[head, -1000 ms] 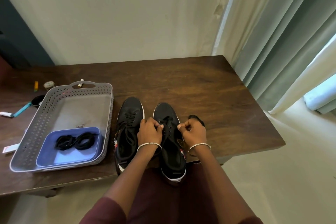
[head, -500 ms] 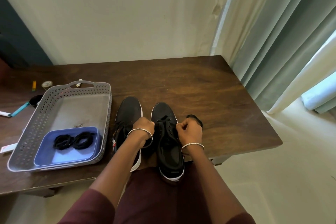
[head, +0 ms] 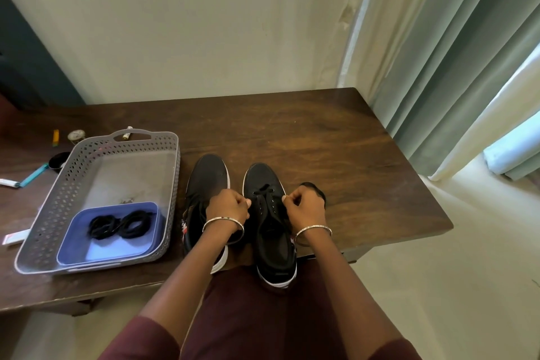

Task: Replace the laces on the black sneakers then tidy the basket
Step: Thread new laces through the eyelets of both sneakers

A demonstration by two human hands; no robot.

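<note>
Your left hand [head: 228,205] and right hand [head: 306,207] are apart, each pinching a lace [head: 264,187] end at 9 and 3 o'clock of the right sneaker [head: 270,240], at the table [head: 350,155] edge, 6 o'clock. Lace likely soft, limp: grip near its tips.

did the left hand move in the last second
Yes. The left hand shifted a little left, closer to the grey basket's rim.

Left sneaker [head: 209,175] and right sneaker [head: 263,178] are sitting together on the table [head: 336,149]; the basket [head: 174,184] is lying just left, holding a tray [head: 111,251] with laces [head: 119,225].
</note>
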